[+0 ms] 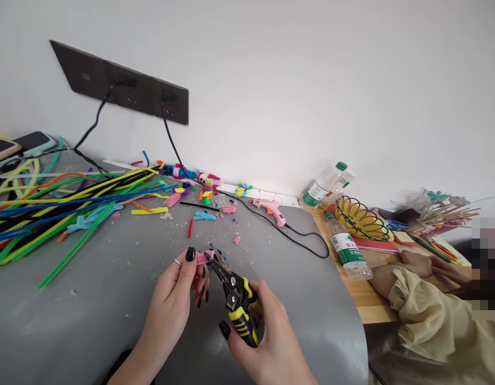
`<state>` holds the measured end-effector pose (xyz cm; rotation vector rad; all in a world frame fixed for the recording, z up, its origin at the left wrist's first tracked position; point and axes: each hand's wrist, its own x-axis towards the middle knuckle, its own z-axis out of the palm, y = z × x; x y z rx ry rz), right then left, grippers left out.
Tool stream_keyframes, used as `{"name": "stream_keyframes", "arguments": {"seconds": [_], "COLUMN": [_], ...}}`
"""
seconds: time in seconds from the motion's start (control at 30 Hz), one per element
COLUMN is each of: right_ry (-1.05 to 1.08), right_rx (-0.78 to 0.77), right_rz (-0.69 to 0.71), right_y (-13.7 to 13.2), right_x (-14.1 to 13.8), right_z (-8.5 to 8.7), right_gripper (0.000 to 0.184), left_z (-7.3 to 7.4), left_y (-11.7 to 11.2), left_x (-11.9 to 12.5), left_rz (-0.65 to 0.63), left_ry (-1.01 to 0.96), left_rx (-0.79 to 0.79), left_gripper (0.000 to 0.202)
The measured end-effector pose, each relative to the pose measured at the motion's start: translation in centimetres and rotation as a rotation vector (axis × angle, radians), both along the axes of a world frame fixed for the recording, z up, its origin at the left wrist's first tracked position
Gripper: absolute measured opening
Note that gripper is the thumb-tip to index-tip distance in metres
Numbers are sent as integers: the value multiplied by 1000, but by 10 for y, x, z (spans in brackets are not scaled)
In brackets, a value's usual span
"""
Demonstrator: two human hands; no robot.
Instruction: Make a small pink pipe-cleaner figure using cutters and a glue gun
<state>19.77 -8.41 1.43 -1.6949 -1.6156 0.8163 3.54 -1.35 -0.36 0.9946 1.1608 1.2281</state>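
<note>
My left hand pinches a short bundle of pink pipe cleaner pieces between thumb and fingers, above the grey tabletop. In my right hand is a pair of black and yellow wire strippers, gripped by the handles. Their jaw tips meet the right end of the pink bundle; whether the blades are closed on it I cannot tell. Beyond my hands lie a light blue pipe cleaner bundle, a red piece and small pink scraps.
Long coloured pipe cleaners cover the left side. A pink glue gun with a black cord lies at the back right. Plastic bottles and a yellow basket stand on the wooden table, where another person's arm rests.
</note>
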Motion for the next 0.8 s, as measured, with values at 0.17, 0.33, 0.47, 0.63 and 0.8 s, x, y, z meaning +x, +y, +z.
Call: {"name": "stream_keyframes", "arguments": {"seconds": [0.17, 0.33, 0.47, 0.63, 0.8], "right_ry": [19, 63, 73, 82, 77], "right_rx": [-16, 0, -21, -42, -38], "right_rz": [15, 3, 4, -5, -6], "right_y": [-1, -1, -2, -1, 1], "right_x": [-2, -3, -2, -2, -2], "right_z": [0, -1, -2, -5, -6], "right_gripper": [30, 30, 29, 28, 23], "left_z": [-3, 3, 9, 11, 7], "left_y": [1, 1, 3, 3, 2], "left_x": [-2, -1, -2, -2, -3], "left_rz": [9, -19, -44, -51, -62], "left_ry": [45, 96, 158, 155, 136], "left_rx": [5, 7, 35, 37, 17], "left_gripper": [62, 68, 71, 72, 69]}}
